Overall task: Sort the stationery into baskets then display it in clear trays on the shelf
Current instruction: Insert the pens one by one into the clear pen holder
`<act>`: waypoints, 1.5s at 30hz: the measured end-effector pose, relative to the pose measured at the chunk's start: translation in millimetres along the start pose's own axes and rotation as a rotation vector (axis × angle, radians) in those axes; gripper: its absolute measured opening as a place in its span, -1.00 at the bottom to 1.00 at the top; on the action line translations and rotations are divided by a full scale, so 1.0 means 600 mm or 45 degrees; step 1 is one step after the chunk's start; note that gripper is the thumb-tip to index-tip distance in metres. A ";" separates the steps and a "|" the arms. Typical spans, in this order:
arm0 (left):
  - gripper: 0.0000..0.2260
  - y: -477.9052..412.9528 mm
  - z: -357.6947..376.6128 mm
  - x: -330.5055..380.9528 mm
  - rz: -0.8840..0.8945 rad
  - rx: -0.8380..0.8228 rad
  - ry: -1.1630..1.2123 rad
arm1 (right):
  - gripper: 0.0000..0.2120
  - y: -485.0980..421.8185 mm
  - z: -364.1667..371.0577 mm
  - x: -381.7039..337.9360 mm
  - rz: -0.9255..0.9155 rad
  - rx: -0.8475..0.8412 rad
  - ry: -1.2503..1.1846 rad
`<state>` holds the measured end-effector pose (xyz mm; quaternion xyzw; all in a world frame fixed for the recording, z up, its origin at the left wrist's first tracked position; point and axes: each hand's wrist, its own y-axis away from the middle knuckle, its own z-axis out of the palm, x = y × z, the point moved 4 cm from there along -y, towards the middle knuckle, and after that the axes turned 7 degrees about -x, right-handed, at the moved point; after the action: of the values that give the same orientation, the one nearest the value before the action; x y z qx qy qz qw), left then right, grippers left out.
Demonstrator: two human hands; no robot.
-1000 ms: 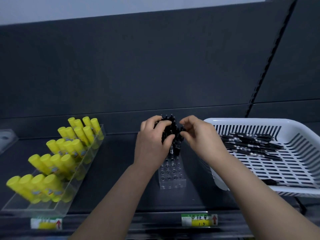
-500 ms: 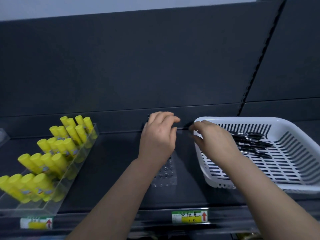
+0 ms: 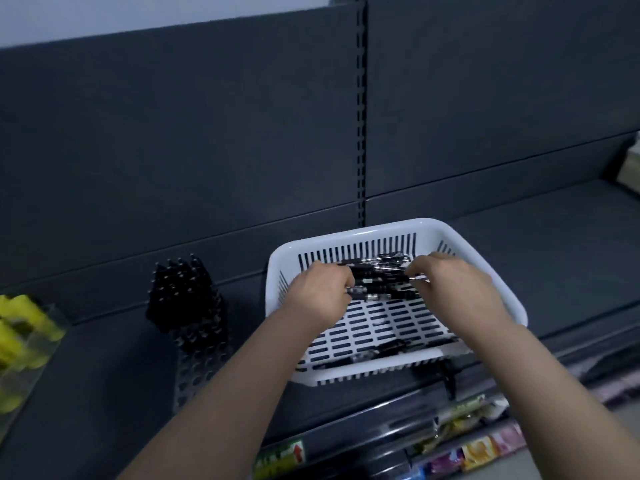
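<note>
My left hand [image 3: 320,294] and right hand [image 3: 453,289] both curl round a bundle of black plastic pens [image 3: 379,284] at the 12 o'clock side of the white slotted plastic basket [image 3: 394,232]. At 9 o'clock of the basket, the clear holed tray [image 3: 194,372] is about half filled, I judge. A few loose pens [image 3: 377,351] at 6 o'clock are left too.

- we take this for a shop: a dark metal shelf [image 3: 554,237] with a slotted upright [image 3: 361,133] in its back wall.
- a price label [image 3: 282,455] sits on its near edge.
- coloured packets [image 3: 479,451] line the lower tier, near right.
</note>
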<state>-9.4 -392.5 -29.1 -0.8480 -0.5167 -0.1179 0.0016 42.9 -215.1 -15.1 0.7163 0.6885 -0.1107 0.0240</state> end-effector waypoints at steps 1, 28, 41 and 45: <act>-0.75 -0.017 0.010 0.015 0.019 -0.077 -0.027 | -0.80 0.000 0.002 0.018 0.027 -0.012 -0.006; -0.77 -0.003 -0.096 -0.021 -0.132 0.771 0.550 | -0.79 -0.100 0.088 -0.025 -0.228 -0.475 0.165; -0.72 0.175 -0.160 -0.119 -0.115 1.080 0.622 | -0.88 -0.036 -0.050 -0.169 -0.336 0.320 -0.710; -0.78 0.251 -0.166 -0.187 -0.146 1.120 0.691 | -0.85 0.005 -0.078 -0.258 -0.391 0.367 -0.958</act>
<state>53.5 -573.3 63.0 -0.6764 -0.5441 -0.1051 0.4851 47.2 -358.6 59.7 0.5114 0.7079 -0.4616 0.1561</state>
